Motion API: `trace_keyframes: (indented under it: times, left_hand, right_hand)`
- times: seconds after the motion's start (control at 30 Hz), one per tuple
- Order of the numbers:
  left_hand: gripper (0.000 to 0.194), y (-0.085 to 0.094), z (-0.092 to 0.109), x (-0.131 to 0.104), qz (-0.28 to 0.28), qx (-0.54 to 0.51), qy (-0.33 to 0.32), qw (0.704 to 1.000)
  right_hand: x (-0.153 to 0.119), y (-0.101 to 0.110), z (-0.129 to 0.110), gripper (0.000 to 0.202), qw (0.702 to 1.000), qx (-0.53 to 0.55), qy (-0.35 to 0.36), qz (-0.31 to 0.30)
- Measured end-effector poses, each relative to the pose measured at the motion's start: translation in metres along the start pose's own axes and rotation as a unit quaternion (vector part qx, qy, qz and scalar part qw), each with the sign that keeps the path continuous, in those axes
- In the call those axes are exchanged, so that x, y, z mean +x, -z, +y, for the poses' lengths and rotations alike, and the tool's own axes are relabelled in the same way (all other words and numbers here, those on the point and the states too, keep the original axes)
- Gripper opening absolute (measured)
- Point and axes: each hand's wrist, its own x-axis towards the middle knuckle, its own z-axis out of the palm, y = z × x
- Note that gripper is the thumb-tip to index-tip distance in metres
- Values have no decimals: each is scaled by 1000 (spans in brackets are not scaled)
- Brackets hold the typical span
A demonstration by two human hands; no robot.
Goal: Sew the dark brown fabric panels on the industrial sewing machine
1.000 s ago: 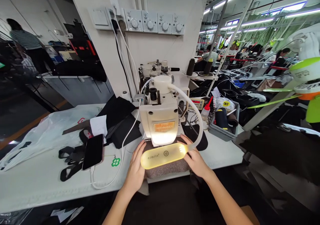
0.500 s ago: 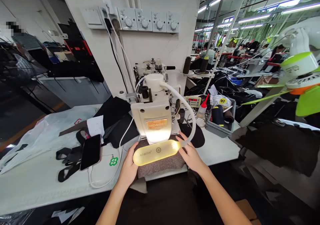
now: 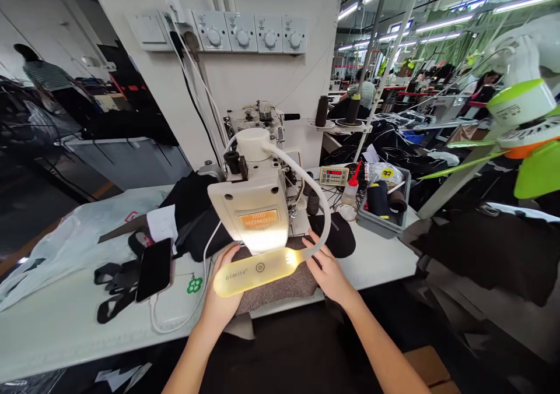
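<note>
Left hand (image 3: 221, 309) at the left edge of the brown fabric (image 3: 282, 284), fingers pointing to the far side; the lit lamp (image 3: 258, 270) covers part of it, so whether it pinches the cloth cannot be told. Right hand (image 3: 326, 271) lies at the fabric's right edge, fingers slightly spread, partly behind the lamp's neck. Fabric sits at the near edge of the white table (image 3: 380, 261), its far side beneath the head of the sewing machine (image 3: 251, 207).

Left of the machine: black cloth (image 3: 192, 216), a phone (image 3: 154, 270) with a white cable plugged in, a green charm (image 3: 194, 285) near it, and a plastic bag (image 3: 83, 236) farther left. Right: a dark pad (image 3: 340, 238), a red-tipped bottle (image 3: 350, 191) and a grey bin (image 3: 381, 226) holding thread spools; a small control box (image 3: 335, 176) with red digits on the far side.
</note>
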Motion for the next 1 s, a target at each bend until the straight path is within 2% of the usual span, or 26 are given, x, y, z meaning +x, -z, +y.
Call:
trace_keyframes:
  times: [0.17, 0.3, 0.5, 0.83, 1.0]
  left_hand:
    - [48, -9, 8, -3, 8, -9, 4, 1000]
    - [55, -7, 18, -1, -26, -75, 32, 996]
    - [57, -6, 25, 0, -26, -110, 61, 992]
    - [64, -8, 28, 1, -29, -221, 158, 962]
    - [64, -9, 22, -2, -25, -187, 131, 973]
  right_hand:
    - [0, 0, 0, 41, 1000, 3, -3, -3]
    - [-1, -1, 1, 41, 1000, 11, 2, -1]
    - [-1, 0, 1, 42, 1000, 13, -1, -3]
    - [-1, -1, 3, 42, 999, 48, -12, -6]
    - [-1, -2, 3, 42, 999, 53, -10, -4]
